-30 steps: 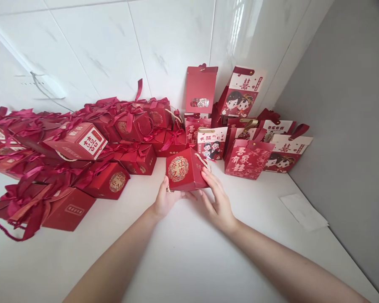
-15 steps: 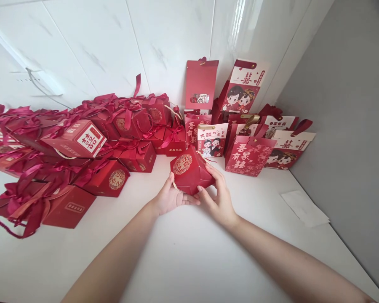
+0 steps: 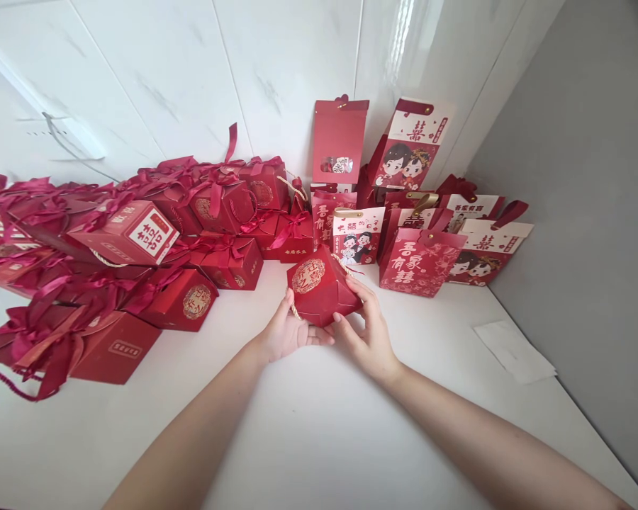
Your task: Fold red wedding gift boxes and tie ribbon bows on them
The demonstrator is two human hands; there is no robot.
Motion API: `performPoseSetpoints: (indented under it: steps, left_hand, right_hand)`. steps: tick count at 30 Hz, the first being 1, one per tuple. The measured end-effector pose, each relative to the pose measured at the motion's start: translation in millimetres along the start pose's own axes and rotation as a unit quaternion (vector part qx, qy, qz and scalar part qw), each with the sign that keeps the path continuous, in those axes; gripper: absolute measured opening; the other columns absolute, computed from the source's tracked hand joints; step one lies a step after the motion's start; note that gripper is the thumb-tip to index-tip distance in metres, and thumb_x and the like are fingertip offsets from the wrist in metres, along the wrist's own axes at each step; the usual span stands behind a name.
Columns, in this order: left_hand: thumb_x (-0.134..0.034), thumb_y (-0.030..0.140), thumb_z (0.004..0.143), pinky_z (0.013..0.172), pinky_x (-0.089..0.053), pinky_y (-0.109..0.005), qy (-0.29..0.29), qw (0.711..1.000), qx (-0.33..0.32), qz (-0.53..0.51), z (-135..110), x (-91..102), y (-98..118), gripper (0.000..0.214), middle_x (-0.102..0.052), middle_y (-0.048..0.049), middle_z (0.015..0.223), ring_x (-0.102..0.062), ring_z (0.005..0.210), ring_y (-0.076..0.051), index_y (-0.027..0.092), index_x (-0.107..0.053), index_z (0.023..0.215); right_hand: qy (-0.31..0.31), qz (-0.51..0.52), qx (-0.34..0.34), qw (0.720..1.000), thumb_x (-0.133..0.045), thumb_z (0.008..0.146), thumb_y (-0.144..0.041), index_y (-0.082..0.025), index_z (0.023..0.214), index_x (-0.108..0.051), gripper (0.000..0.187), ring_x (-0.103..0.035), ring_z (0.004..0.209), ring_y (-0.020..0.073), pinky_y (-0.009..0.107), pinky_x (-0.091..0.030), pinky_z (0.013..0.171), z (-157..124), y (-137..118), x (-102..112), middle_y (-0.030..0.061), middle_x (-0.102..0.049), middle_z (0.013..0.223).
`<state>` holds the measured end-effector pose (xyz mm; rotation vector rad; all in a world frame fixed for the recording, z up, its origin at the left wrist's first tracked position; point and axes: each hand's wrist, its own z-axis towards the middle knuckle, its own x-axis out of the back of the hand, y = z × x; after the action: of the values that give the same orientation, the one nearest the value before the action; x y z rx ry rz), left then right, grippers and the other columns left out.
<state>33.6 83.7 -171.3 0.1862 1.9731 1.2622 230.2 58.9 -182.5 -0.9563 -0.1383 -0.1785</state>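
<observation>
A small red gift box [image 3: 325, 292] with a round gold emblem is held between both hands, tipped so its folded bottom faces me. My left hand [image 3: 287, 329] cups it from the left and below, thumb against its side. Across the right corner, my right hand [image 3: 366, 333] grips it with the thumb low and the fingers along the far edge. A cream twisted cord handle [image 3: 343, 265] shows at the box's upper right, and another bit hangs by my left thumb. The box's ribbon side is mostly hidden.
Red gift boxes with ribbon bows [image 3: 114, 347] are piled along the left. Red and white paper gift bags [image 3: 421, 262] stand in rows at the back right. White paper [image 3: 513, 352] lies on the white table [image 3: 298, 439] beside a grey panel [image 3: 574, 212].
</observation>
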Motion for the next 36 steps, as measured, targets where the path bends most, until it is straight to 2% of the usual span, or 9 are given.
performPoseSetpoints:
  steps: [5, 8, 10, 13, 18, 21, 27, 32, 36]
  left_hand:
    - [-0.051, 0.082, 0.080, 0.088, -0.051, -0.042, 0.050, 0.996, -0.073, 0.008, 1.4, -3.2, -8.1, 0.075, -0.071, -0.0156, 0.108, -0.068, 0.090, -0.027, 0.017, -0.067, 0.113]
    - [-0.065, 0.073, 0.078, 0.081, -0.054, -0.041, 0.090, 0.984, -0.129, 0.079, 2.8, -5.9, -12.8, 0.065, -0.070, -0.0150, 0.110, -0.068, 0.088, -0.026, 0.017, -0.064, 0.111]
    - [-0.074, 0.066, 0.075, 0.073, -0.054, -0.036, 0.126, 0.964, -0.179, 0.150, 3.7, -6.7, -14.1, 0.065, -0.068, -0.0145, 0.114, -0.067, 0.090, -0.025, 0.019, -0.059, 0.118]
    - [-0.076, 0.061, 0.075, 0.061, -0.050, -0.029, 0.166, 0.924, -0.238, 0.249, 4.0, -5.3, -13.2, 0.072, -0.066, -0.0136, 0.113, -0.064, 0.086, -0.023, 0.021, -0.052, 0.130]
    - [-0.062, 0.071, 0.081, 0.058, -0.047, -0.028, 0.198, 0.899, -0.240, 0.307, 3.6, -0.5, -9.1, 0.068, -0.064, -0.0075, 0.090, -0.054, 0.066, -0.015, 0.017, -0.054, 0.122]
    - [-0.057, 0.072, 0.084, 0.060, -0.046, -0.029, 0.212, 0.898, -0.236, 0.306, 4.0, -1.1, -7.1, 0.062, -0.060, -0.0055, 0.082, -0.049, 0.064, -0.015, 0.016, -0.059, 0.111]
    - [-0.057, 0.069, 0.086, 0.061, -0.044, -0.030, 0.225, 0.900, -0.225, 0.298, 4.5, -7.5, -4.9, 0.062, -0.062, -0.0050, 0.084, -0.048, 0.065, -0.016, 0.018, -0.057, 0.121]
    - [-0.056, 0.068, 0.087, 0.063, -0.044, -0.031, 0.229, 0.899, -0.217, 0.303, 3.4, -5.6, -6.7, 0.054, -0.056, -0.0028, 0.074, -0.047, 0.065, -0.016, 0.018, -0.059, 0.109]
    - [-0.056, 0.070, 0.086, 0.063, -0.044, -0.031, 0.232, 0.898, -0.217, 0.304, 3.5, -2.8, -7.9, 0.055, -0.055, -0.0018, 0.072, -0.046, 0.065, -0.017, 0.019, -0.059, 0.106]
  right_hand:
    - [-0.067, 0.087, -0.019, 0.994, -0.060, 0.097, -0.044, -0.030, 0.153, -0.031, 0.065, -0.022, 0.152, 0.0283, 0.053, -0.029, 0.123, -1.2, 0.6, 2.9, 0.0071, -0.025, 0.163]
    - [-0.074, 0.146, -0.047, 0.985, -0.053, 0.099, -0.052, -0.032, 0.156, -0.025, 0.067, -0.013, 0.155, 0.0272, 0.051, -0.030, 0.124, -3.8, 3.0, 2.4, 0.0030, -0.012, 0.167]
    - [-0.069, 0.175, -0.072, 0.979, -0.052, 0.100, -0.052, -0.033, 0.157, -0.022, 0.067, -0.015, 0.155, 0.0254, 0.048, -0.030, 0.124, -4.4, 4.7, 1.0, 0.0014, -0.012, 0.168]
    - [-0.068, 0.200, -0.114, 0.971, -0.052, 0.101, -0.050, -0.032, 0.157, -0.024, 0.065, -0.030, 0.150, 0.0240, 0.047, -0.030, 0.125, -2.0, 6.5, -0.7, 0.0030, -0.027, 0.163]
    - [-0.065, 0.243, -0.177, 0.952, -0.059, 0.097, -0.051, -0.028, 0.148, -0.038, 0.060, -0.047, 0.139, 0.0266, 0.048, -0.042, 0.117, 3.7, 10.0, -2.6, 0.0076, -0.047, 0.151]
    - [-0.063, 0.238, -0.193, 0.950, -0.061, 0.096, -0.051, -0.027, 0.146, -0.040, 0.060, -0.048, 0.137, 0.0271, 0.048, -0.044, 0.115, 3.9, 12.4, -3.7, 0.0084, -0.047, 0.151]
    - [-0.065, 0.209, -0.221, 0.950, -0.063, 0.095, -0.051, -0.026, 0.143, -0.045, 0.057, -0.054, 0.130, 0.0296, 0.051, -0.050, 0.108, 3.5, 13.8, -2.8, 0.0090, -0.052, 0.146]
    - [-0.072, 0.203, -0.223, 0.951, -0.062, 0.094, -0.054, -0.026, 0.143, -0.043, 0.059, -0.056, 0.127, 0.0296, 0.048, -0.056, 0.101, 4.2, 12.0, -1.8, 0.0094, -0.050, 0.148]
    - [-0.075, 0.204, -0.222, 0.950, -0.062, 0.094, -0.054, -0.026, 0.142, -0.044, 0.058, -0.055, 0.129, 0.0295, 0.048, -0.054, 0.103, 4.3, 11.6, -1.5, 0.0093, -0.048, 0.149]
